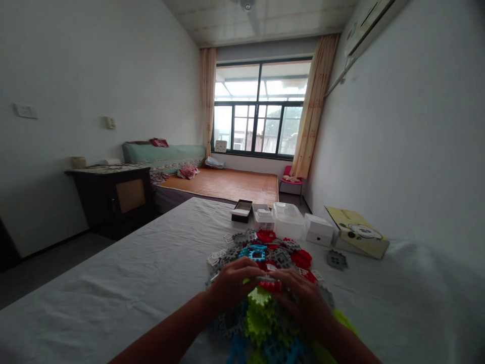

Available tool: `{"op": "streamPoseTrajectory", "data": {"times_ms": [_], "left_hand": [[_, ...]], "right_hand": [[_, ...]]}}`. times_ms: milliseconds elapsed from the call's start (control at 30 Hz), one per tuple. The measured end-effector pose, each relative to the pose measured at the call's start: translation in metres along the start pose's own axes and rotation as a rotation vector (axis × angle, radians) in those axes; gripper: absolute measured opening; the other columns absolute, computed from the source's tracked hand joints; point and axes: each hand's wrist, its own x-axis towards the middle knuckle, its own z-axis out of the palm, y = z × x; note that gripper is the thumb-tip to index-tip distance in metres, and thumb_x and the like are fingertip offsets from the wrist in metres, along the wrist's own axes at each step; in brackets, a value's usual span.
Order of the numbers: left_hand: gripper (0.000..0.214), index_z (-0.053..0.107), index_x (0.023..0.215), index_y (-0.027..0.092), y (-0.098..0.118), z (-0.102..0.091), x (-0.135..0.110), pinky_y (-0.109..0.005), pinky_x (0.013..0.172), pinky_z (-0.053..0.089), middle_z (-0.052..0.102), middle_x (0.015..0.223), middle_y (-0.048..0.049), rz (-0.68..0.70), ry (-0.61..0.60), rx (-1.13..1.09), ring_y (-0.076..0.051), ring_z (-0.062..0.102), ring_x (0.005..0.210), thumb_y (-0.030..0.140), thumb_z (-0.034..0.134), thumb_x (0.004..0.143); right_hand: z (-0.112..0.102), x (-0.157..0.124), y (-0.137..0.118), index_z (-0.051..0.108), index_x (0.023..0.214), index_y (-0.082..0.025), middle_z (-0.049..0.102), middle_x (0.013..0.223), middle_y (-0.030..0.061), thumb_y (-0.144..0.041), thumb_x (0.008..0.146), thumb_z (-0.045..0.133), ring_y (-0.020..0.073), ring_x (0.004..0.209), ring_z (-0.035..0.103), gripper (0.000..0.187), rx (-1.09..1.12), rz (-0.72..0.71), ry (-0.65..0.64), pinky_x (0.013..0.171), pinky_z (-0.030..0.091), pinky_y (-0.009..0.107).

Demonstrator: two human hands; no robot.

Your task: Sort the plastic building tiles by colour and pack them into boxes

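Pinching a thin grey piece (267, 278): the left grip (232, 281) and the right grip (303, 293), meeting over the heap of toothed plastic pieces.
Left grip: fingers bent and nearly closed, apparently on the grey piece's left end; the fingertips are too dim to tell their exact hold.
Right grip: curled in from the other side, nearly closed, seemingly on the same piece; its thumb does not show clearly.
Grey piece: held between the two grips, above the middle of the worktop (132, 283), well in from its left edge.
Red piece (270, 287): just under the grey one; whether it is held too, one cannot tell.
Green gears (259, 318): below the grips, toward the worktop's near edge.
Blue piece (254, 252): beyond the grips, among grey and red pieces.
White lattice pieces (215, 257): at the heap's left side.
Lone grey gear (337, 260): apart from the heap, near the yellow box (359, 232).
Far edge: a black box (241, 211), a clear container (288, 221) and a white box (319, 229) stand along it.
Step in hand: by the look of it, two-handed handling of the grey piece.
Next move: probably calls for both grips kept level, with even pressure on the thin piece.
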Motion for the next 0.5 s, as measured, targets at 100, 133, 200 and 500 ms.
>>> {"op": "streamPoseTrajectory", "data": {"times_ms": [100,133,200,500], "left_hand": [[0.023,0.064,0.107,0.023,0.0,0.0,0.002,-0.024,0.08,0.051,0.067,0.097,-0.0065,-0.04,-0.023,-0.002,-0.015,0.063,0.089,0.024,0.056,0.085],[0.025,0.063,0.109,0.023,-0.005,-0.003,0.002,-0.025,0.082,0.05,0.067,0.101,-0.0066,-0.081,-0.012,0.008,-0.015,0.063,0.092,0.025,0.055,0.086],[0.027,0.062,0.112,0.023,-0.023,-0.013,0.001,-0.028,0.085,0.05,0.065,0.107,-0.007,-0.21,0.08,0.032,-0.016,0.062,0.097,0.029,0.048,0.089],[0.058,0.063,0.102,0.014,-0.13,-0.054,-0.031,-0.033,0.067,0.055,0.07,0.095,-0.012,-0.813,0.389,-0.037,-0.025,0.067,0.086,0.062,0.043,0.077]], "right_hand": [[0.001,0.002,0.005,0.063,0.103,-0.024,0.069,0.093,0.0048,-0.035,0.09,0.045,0.0165,0.083,0.063,0.024,0.098,0.137,0.042,0.074,0.049,0.026],[-0.002,0.002,0.014,0.063,0.101,-0.023,0.069,0.09,0.0045,-0.037,0.09,0.045,0.0167,0.08,0.063,0.026,0.129,0.237,0.08,0.071,0.049,0.026],[-0.01,0.001,0.038,0.064,0.096,-0.02,0.068,0.083,0.0038,-0.044,0.087,0.047,0.0174,0.074,0.062,0.031,0.184,0.43,0.149,0.066,0.048,0.026],[-0.035,-0.009,0.086,0.066,0.081,-0.015,0.065,0.065,0.0015,-0.06,0.074,0.053,0.0111,0.049,0.046,0.047,0.427,0.734,0.25,0.046,0.034,0.023]]}}
